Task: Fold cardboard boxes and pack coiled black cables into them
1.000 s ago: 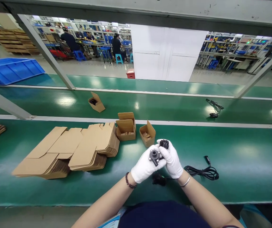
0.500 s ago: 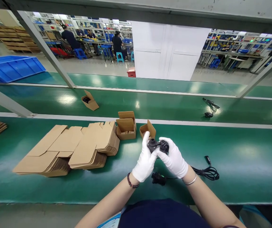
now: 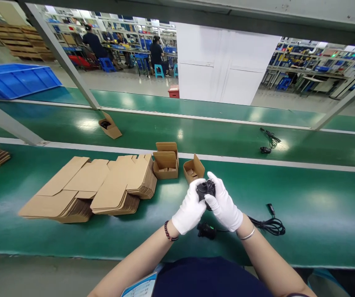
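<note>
Both my hands wear white gloves and meet over the near green bench. My left hand [image 3: 190, 207] and my right hand [image 3: 225, 204] are closed together around a small black pump-like part with its coiled cable [image 3: 205, 189]. Just beyond the fingertips stands a small open cardboard box [image 3: 193, 168], tilted towards me. Another black part [image 3: 206, 230] lies on the bench under my wrists, its black cable [image 3: 267, 225] coiled off to the right.
Stacks of flat cardboard blanks [image 3: 97, 187] lie left, with an open box [image 3: 165, 163] behind them. On the moving belt beyond sit a filled box [image 3: 110, 127] and a loose black cable [image 3: 267, 141]. A blue crate [image 3: 13, 80] sits far left. People sit working in the background.
My hands have brought the black part forward, toward the small open box, and closed more tightly round it. The filled box on the far belt has drifted left.
</note>
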Demonstrator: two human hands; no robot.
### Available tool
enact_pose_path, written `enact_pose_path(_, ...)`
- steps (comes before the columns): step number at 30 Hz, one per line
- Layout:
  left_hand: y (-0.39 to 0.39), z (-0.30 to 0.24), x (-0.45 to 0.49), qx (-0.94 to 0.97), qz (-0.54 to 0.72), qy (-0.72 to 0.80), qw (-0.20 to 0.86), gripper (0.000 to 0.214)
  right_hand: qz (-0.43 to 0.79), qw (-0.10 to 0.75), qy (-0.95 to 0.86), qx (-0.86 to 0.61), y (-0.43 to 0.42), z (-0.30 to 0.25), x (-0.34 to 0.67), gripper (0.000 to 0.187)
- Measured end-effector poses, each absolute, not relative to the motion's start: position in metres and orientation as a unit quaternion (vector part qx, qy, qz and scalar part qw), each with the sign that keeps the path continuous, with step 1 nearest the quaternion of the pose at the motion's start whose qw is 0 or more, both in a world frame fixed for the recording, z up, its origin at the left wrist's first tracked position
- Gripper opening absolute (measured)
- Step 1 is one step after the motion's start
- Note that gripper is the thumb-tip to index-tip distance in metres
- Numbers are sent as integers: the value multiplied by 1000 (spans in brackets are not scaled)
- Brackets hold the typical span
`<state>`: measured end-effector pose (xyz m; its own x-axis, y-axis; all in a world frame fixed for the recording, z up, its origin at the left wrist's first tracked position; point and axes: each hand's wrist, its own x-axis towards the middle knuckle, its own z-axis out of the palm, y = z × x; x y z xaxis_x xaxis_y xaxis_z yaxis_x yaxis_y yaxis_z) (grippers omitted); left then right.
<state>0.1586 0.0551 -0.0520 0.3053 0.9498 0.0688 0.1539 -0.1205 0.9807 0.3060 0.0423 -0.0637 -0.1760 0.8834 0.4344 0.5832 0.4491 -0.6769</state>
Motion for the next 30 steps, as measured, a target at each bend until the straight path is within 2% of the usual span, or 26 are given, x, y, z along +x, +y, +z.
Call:
enact_pose_path(3, 51, -58, 166, 573, 427, 439, 545, 60, 173, 419, -734, -506, 43, -61, 300, 56)
enact_pose_path(7, 57, -63, 169, 588, 432, 460, 507, 63, 170, 452, -701, -524, 48, -54, 299, 48)
enact_pose_path(11, 70, -57, 163, 653, 413, 385, 504, 69, 271, 490, -629, -540, 58, -51, 306, 40)
enact_pose_path(16, 84, -51, 155, 691, 398, 302, 522, 70, 404, 563, -549, -468, 64, -52, 308, 35)
enact_pose_path(22, 89, -62, 153, 711, 357, 240, 557, 109, 531, 524, -530, -402, 61, -47, 311, 41)
enact_pose_path(26, 86, -68, 164, 670, 348, 326, 569, 110, 508, 510, -535, -442, 61, -50, 314, 45)
enact_pose_path(30, 84, -62, 169, 693, 343, 343, 533, 109, 509, 551, -494, -439, 61, -52, 310, 41)
